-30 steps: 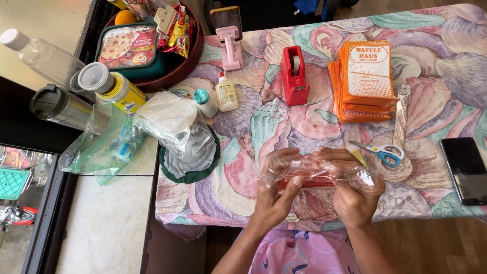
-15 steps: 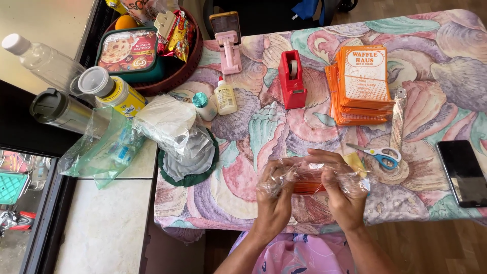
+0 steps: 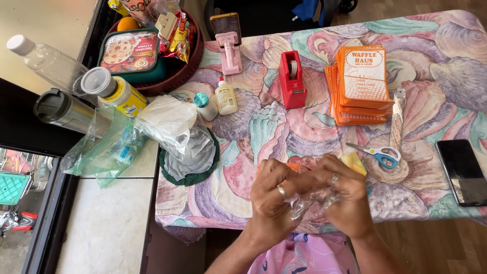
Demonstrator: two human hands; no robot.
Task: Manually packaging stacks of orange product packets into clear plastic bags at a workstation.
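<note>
At the near edge of the table (image 3: 436,91), just above my lap, my left hand (image 3: 271,200) and right hand (image 3: 345,200) are pressed together around a clear plastic bag (image 3: 309,200) — crinkled, see-through, bunched up small between my fingers, with both hands pinching it from either side. A bit of orange shows behind my left knuckles, though I cannot tell whether it sits inside the bag. What I can see of the bag runs across, left to right, from one hand to the other; its opening is hidden. Just beyond my right hand lie scissors (image 3: 379,155) with blue handles, blades pointing left. Farther back a stack of orange cards (image 3: 361,83) rests flat, a red tape dispenser (image 3: 292,80) stands to its left, and a small glue bottle (image 3: 225,96) stands upright beside that. At the far left corner a round brown basket (image 3: 190,56) holds a tub with a pictured lid and several snack packets — all packed close. A dark phone (image 3: 462,171) lies at the right edge.
</note>
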